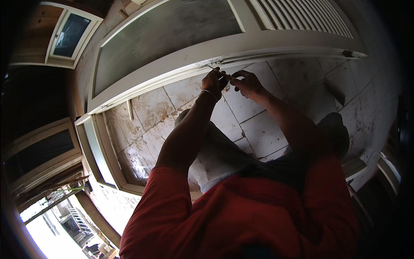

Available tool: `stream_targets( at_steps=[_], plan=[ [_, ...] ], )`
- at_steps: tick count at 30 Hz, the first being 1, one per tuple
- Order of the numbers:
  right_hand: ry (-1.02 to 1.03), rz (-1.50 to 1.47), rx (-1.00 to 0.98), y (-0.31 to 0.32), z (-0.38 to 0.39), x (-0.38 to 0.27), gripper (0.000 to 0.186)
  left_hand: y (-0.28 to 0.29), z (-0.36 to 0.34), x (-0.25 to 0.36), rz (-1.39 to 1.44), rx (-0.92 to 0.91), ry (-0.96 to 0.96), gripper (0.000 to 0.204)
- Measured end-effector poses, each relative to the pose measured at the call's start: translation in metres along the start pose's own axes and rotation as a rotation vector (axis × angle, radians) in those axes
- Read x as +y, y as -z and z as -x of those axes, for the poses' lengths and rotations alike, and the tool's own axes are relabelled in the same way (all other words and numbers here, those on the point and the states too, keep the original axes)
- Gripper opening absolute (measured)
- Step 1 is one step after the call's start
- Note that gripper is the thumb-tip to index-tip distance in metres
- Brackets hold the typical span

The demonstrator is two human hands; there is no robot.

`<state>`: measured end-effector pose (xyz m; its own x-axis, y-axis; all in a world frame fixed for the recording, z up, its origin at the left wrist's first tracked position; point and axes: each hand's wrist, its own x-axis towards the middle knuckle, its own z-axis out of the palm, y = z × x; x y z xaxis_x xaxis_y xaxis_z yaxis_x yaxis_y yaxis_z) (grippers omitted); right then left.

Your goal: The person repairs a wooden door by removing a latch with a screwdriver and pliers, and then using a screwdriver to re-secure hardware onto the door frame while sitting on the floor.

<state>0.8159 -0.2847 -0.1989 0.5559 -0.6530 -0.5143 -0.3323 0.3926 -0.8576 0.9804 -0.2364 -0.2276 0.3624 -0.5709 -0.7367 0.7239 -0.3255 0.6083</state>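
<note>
Door (258,42): seen in the head view with its long edge (293,52) toward the person (246,211), which probably keeps that narrow side within easy reach of both arms

Small piece (227,77): pale, at the near side of the door, between the two hands; its exact kind is too dark to tell

Left hand (213,83): close against the door's edge, fingers curled near the piece, perhaps to steady it; shade hides them, so one cannot tell whether they grip

Right hand (249,84): on the near side of the door, thumb and finger apparently pinching the piece, a light hold that would suit something so little

Glass pane (168,39) and slats (306,17): set within the door, the pane toward its left end, the slats toward its right, both clear of the fingers

Trousers (224,157): legs bent on the near side of the door, seemingly to bring the hands down to its height

Wood strip (130,110): on the tiles (263,129), near the door's left end

Glazed frame (97,146): on the near side of the door's left end, away from the hands
</note>
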Motion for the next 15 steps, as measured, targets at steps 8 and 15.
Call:
stream_targets(
  at_steps=[8, 15],
  plan=[
    [-0.008, -0.394, 0.493, -0.089, 0.017, 0.069, 0.040, 0.025, -0.022, -0.004, -0.360, -0.276, -0.028, 0.039],
    [0.237, -0.190, 0.665, -0.125, 0.017, 0.075, 0.046, 0.025, -0.034, -0.001, -0.432, -0.212, -0.073, 0.027]
  ],
)
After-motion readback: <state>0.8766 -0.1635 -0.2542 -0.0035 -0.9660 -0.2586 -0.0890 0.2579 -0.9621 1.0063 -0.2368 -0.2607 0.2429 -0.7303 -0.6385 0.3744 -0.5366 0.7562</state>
